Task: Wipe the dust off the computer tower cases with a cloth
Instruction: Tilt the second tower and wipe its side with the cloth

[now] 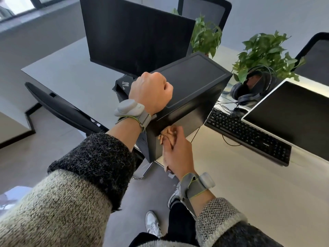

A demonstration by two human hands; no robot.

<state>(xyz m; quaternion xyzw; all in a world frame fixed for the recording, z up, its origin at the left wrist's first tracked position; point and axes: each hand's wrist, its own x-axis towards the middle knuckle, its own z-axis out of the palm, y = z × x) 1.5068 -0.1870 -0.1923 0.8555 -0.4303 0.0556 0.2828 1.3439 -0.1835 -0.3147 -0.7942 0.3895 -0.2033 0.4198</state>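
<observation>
Tan crumpled cloth (168, 134), bunched in the grip of the right hand (178, 154), presses the near side of the black metal computer tower case (192, 82) at the pale worktop (231, 172) edge. The fisted left hand (151, 90) steadies its top. Mid-wipe, it seems; next, sweep along that panel.

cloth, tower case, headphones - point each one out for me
cloth (166, 134): head view, bunched part against the case's side
tower case (192, 75): head view, middle of its top panel
headphones (237, 90): head view, left ear cup
</observation>
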